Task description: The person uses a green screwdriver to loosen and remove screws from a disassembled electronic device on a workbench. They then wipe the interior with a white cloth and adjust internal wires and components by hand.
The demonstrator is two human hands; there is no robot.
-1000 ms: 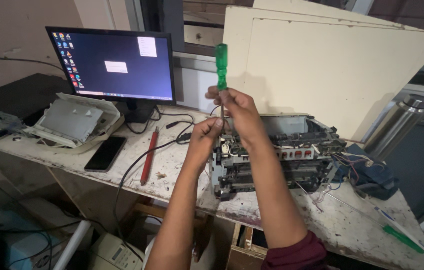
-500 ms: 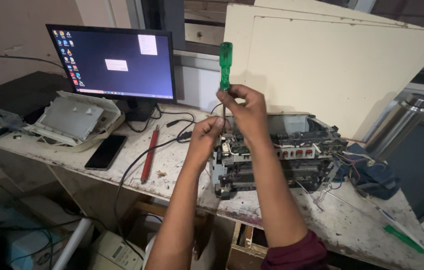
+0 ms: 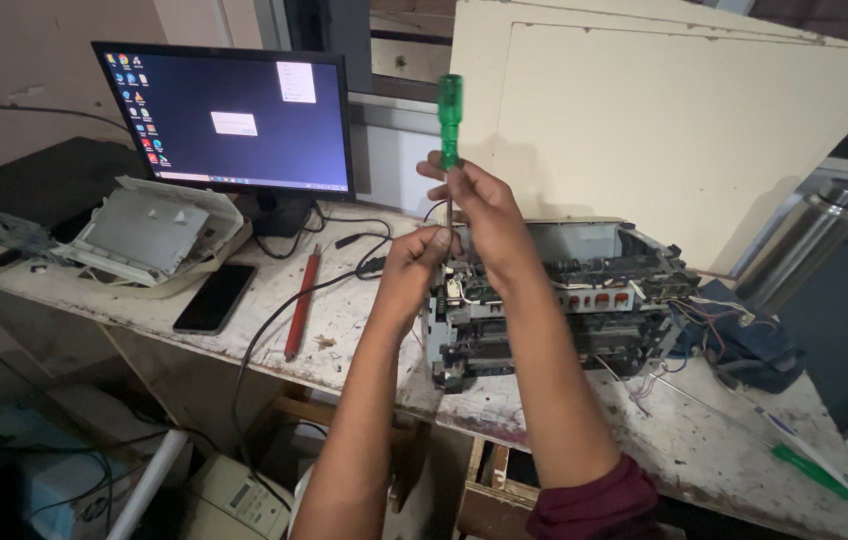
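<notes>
Gripping green screwdriver (image 3: 450,120): right hand (image 3: 479,205) | left hand (image 3: 422,252) pinches shaft | printer (image 3: 584,300) near table edge (image 3: 364,385)

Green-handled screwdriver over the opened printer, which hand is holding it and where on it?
The right hand grips the green-handled screwdriver at the handle's lower end; the left hand pinches its metal shaft lower down.

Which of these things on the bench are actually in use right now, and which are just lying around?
In use: green screwdriver, right hand, left hand, opened printer.

Lying about: phone, red rod, monitor, steel flask, second green screwdriver.
</notes>
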